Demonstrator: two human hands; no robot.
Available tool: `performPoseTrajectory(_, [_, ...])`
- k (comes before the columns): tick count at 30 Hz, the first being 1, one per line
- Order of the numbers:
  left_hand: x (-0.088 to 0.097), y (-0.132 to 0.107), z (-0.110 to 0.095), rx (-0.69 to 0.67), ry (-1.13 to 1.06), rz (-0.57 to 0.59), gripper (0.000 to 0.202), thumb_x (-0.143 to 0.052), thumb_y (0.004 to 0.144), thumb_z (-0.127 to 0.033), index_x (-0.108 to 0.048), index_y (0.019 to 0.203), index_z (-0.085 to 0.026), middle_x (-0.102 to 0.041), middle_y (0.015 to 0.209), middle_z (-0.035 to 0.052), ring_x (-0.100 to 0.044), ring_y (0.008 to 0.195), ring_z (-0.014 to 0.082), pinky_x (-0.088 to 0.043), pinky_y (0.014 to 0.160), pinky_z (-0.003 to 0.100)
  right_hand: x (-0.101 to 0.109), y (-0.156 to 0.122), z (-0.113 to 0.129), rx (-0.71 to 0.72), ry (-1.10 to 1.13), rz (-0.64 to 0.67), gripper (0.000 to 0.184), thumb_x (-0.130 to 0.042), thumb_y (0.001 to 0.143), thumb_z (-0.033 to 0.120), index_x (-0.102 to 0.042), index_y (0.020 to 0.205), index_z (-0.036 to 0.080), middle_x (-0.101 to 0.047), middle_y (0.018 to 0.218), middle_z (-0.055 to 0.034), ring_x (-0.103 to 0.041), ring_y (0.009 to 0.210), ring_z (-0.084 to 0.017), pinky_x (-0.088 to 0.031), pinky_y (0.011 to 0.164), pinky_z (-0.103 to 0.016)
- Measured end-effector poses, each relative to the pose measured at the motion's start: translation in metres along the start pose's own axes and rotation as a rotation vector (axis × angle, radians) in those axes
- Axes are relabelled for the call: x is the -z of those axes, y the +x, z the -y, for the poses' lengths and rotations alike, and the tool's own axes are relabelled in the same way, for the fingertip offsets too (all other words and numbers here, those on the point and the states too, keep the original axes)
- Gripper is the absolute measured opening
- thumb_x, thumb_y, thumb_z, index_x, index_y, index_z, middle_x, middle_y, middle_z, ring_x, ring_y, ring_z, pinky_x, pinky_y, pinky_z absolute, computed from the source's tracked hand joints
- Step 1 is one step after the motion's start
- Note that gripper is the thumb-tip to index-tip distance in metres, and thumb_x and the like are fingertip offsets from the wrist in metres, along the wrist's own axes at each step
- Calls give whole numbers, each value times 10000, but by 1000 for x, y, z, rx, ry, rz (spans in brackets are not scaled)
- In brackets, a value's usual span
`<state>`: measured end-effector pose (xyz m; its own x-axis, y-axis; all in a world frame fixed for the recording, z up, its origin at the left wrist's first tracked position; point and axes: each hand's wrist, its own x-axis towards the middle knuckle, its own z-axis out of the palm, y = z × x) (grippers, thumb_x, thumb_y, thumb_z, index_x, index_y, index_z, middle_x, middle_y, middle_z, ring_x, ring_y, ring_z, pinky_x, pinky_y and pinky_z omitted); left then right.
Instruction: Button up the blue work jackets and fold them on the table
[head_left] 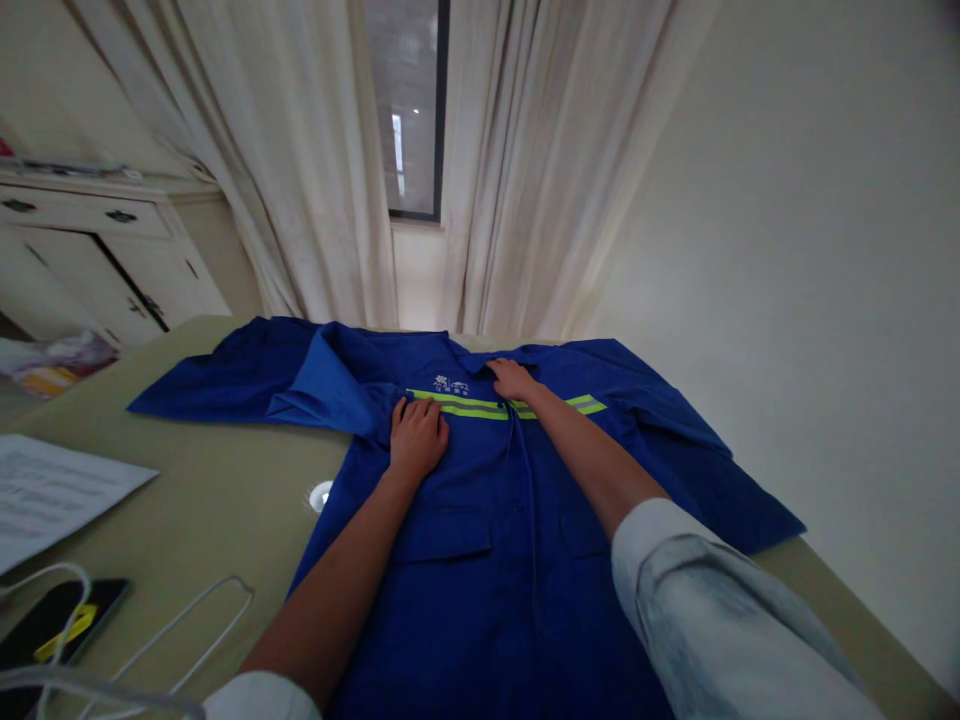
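Note:
A blue work jacket (465, 610) lies spread front side up, its sleeves out to both sides. A yellow-green and grey reflective strip (480, 408) crosses the chest below a small white logo. My left hand (418, 437) rests on the chest at the left part of the strip, palm down with fingers apart. Just below the collar (480, 358), my right hand (512, 380) has its fingers closed on the jacket's front edge. The left sleeve (225, 375) is partly folded, showing a lighter blue patch. Below the frame, the jacket's lower end is cut off.
The jacket covers much of a greenish table (195, 480). At left lie a printed sheet (60, 495), a dark flat device (97, 600) with a yellow mark, and white cables (217, 640). Curtains (315, 180) hang behind; a white wall (810, 260) stands close at right.

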<state>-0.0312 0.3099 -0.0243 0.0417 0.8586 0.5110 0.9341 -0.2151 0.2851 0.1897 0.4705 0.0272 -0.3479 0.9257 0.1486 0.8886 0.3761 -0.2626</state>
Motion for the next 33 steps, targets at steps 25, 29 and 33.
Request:
performPoseTrajectory(25, [-7,2,11,-59,27,-13,331,-469,992,-282,-744,1153,-191,-745,1223,135,-635,1188,318,-248,1247,530,-15,-247,47,114,306,-84,381,-716,875,170,-652,1248,214,-671,1228,-85,-621,1141,-240,-487,1033,-390])
performPoseTrajectory(29, [3,1,8,-114,38,-4,336,-464,988,-227,-751,1159,-187,-755,1152,138,-642,1161,310,-282,1224,512,-14,-250,45,-83,264,-120,416,-578,806,-7,-687,1153,195,-627,1153,-80,-629,1073,-207,-506,983,-330])
performPoseTrajectory(33, [16,-3,-8,-164,31,65,365,-480,966,-173,-743,1216,-203,-740,1205,137,-624,1195,320,-388,1129,511,-12,-248,34,-194,211,-117,283,-617,832,44,-728,1061,169,-609,1162,-97,-644,1020,-206,-524,942,-319])
